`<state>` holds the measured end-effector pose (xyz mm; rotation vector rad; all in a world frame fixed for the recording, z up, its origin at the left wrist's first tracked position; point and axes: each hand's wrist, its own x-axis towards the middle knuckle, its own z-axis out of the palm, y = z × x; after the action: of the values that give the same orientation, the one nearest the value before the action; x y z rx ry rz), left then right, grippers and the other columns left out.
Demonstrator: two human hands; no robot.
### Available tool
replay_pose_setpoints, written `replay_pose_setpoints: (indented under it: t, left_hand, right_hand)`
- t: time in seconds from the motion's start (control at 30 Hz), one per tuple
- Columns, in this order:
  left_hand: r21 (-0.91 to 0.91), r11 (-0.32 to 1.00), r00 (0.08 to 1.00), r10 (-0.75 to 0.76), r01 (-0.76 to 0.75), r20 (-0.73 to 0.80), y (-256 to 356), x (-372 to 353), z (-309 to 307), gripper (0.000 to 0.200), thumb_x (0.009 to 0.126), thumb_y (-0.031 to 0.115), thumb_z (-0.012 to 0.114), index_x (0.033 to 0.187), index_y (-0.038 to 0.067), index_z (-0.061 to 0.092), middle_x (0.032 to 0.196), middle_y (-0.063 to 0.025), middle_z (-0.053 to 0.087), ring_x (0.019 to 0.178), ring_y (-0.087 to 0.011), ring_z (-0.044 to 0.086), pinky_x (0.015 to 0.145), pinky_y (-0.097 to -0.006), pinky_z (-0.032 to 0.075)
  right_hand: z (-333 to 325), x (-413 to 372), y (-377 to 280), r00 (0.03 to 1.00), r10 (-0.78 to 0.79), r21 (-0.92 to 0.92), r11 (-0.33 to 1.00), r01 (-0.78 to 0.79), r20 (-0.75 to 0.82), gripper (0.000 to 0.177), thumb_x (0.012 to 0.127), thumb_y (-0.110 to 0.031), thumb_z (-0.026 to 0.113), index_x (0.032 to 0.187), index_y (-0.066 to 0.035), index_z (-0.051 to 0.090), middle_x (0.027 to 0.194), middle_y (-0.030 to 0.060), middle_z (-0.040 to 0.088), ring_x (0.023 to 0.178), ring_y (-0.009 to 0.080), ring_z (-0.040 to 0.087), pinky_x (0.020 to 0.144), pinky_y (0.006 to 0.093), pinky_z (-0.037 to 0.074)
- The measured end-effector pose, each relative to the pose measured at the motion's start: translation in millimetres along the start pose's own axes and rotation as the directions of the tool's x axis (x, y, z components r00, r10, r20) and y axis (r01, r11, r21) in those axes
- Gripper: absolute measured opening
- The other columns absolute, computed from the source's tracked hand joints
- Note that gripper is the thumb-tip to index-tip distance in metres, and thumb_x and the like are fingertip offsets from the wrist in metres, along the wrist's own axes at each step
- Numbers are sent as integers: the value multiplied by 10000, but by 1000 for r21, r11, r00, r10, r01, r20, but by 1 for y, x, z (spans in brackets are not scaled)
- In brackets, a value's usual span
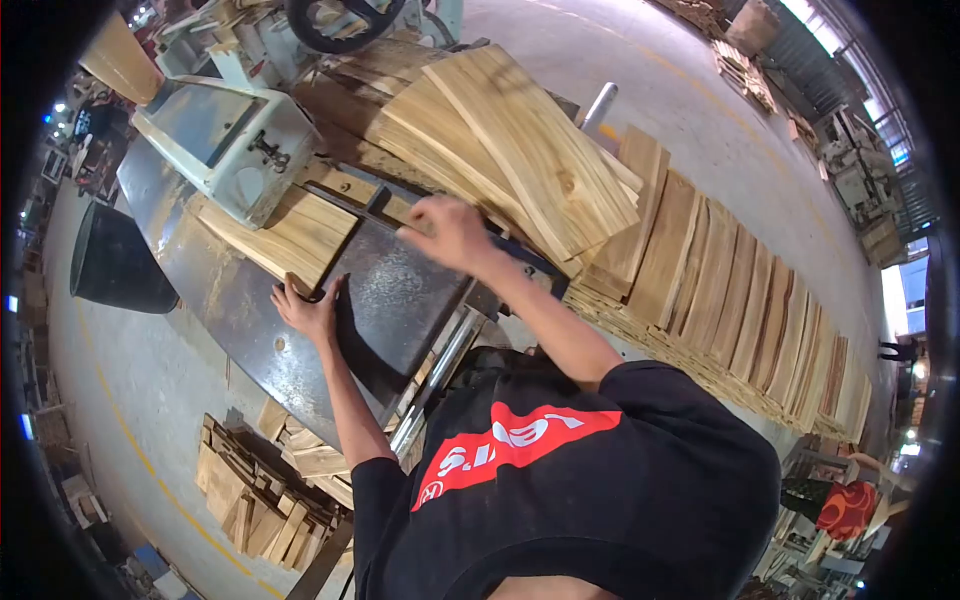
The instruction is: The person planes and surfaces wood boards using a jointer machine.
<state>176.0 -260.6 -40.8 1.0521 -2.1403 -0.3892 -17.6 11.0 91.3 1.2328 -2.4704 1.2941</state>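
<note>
A wooden board [305, 232] lies on the metal saw table [400, 285], its far part under the pale machine housing [245, 150]. At the board's near end, my left hand [308, 308] is open, fingers spread and fingertips touching the edge. My right hand [447, 232] hovers by the dark guide rail [375, 203], right of the board. Its fingers are loosely bent, with thumb and forefinger apart, and nothing shows between them. Beyond that hand, wide planks [540, 150] lie fanned on top of one another.
A long row of stacked boards [740, 290] runs along the right. Offcuts [260, 500] are piled on the floor at the lower left. A black bin [118, 262] stands left of the table. A black handwheel [345, 18] is at the top.
</note>
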Motion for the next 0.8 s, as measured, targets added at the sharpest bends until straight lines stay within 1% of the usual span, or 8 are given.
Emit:
replay_pose_setpoints:
  t: [0.07,0.1,0.17,0.27,0.3,0.57,0.7,0.8]
  left_hand:
    - [2,1000,999,-27,27,21,5,-3,-3,1180,611,659,978,1541,74,549,1647,-286,441,1575,-470,321,1271,-585,271]
    - [19,999,999,-43,42,30,4,-2,-2,1174,618,663,973,1541,74,549,1648,-280,442,1576,-466,323,1272,-583,270]
    - [48,997,998,-55,53,29,4,3,0,1169,643,674,959,1547,63,539,1645,-263,453,1577,-452,326,1274,-578,266]
    - [24,999,999,-47,46,13,10,3,-3,1126,684,665,945,1525,27,552,1623,-254,486,1567,-452,342,1274,-576,265]
    - [4,999,999,-39,39,16,10,3,-4,1092,702,652,941,1507,16,567,1599,-251,513,1554,-455,363,1269,-571,279]
    - [-296,955,998,-36,17,-58,20,-26,-9,738,826,395,943,1377,-10,667,1433,-227,666,1439,-466,511,1215,-524,392]
    - [-305,941,983,102,-145,-151,49,-76,-20,637,847,315,930,1349,16,678,1382,-193,688,1439,-462,509,1208,-534,389]
    - [-263,930,964,266,-256,2,82,-115,-49,654,813,305,942,1338,23,674,1395,-210,667,1447,-478,494,1212,-546,377]
  right_hand:
    - [-49,-4,34,981,-75,-7,997,75,-181,476,851,-474,882,1082,-70,779,1077,160,772,1088,358,724,987,472,566]
    - [-77,-9,43,981,-11,-182,983,-25,-192,589,792,-532,910,1130,-70,771,1298,152,723,1274,357,642,1124,538,483]
    - [-117,-10,56,967,184,-494,833,-250,-179,965,631,-669,950,1346,-69,701,1581,244,509,1483,463,440,1236,681,293]
    - [-149,-20,72,882,425,-548,697,-463,-204,1421,443,-794,947,1581,-64,509,1690,367,242,1581,576,180,1242,780,101]
    - [-155,-19,79,852,508,-497,712,-496,-123,1625,366,-841,931,1666,-53,358,1654,461,195,1574,637,119,1231,800,62]
    - [-153,-24,85,856,510,-535,701,-472,-86,1547,417,-839,921,1672,-112,382,1699,423,145,1586,619,121,1201,823,96]
    - [-137,-47,66,924,342,-485,787,-381,-171,1374,465,-795,933,1584,-108,526,1682,335,253,1493,654,243,1174,825,158]
    - [-132,-61,33,922,378,-434,818,-377,-89,1335,458,-769,945,1577,-150,559,1705,231,264,1510,563,278,1191,789,168]
